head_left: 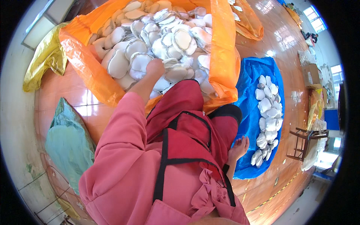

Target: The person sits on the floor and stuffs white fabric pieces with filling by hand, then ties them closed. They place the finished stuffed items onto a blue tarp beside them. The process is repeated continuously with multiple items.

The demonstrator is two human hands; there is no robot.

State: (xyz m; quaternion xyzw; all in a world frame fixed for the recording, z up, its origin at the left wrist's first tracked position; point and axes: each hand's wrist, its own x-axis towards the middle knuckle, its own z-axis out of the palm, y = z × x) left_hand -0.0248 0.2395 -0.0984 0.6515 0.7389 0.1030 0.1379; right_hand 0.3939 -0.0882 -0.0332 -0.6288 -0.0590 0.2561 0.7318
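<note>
My left hand [155, 69] reaches into a large orange sack [222, 45] that gapes wide in front of my knees. Its fingers look curled closed among the white rounded flat pads [182, 39]; what they grip, if anything, is hidden. A bundle of white pads [140, 64], grey at its edges, lies right beside that hand. Low at my right side, my right hand [239, 147] is open, palm up with the fingers slightly bent and apart, over the near edge of a blue sack [245, 93]. Several white pad bundles [268, 108] lie in a long heap on the blue sack.
A green sack [69, 138] and a yellow sack [47, 56] lie to my left by the wall. At the right stand a wooden stool [305, 142] and a cardboard box [312, 75]. Another orange sack [249, 22] lies beyond on the tiled floor [288, 33].
</note>
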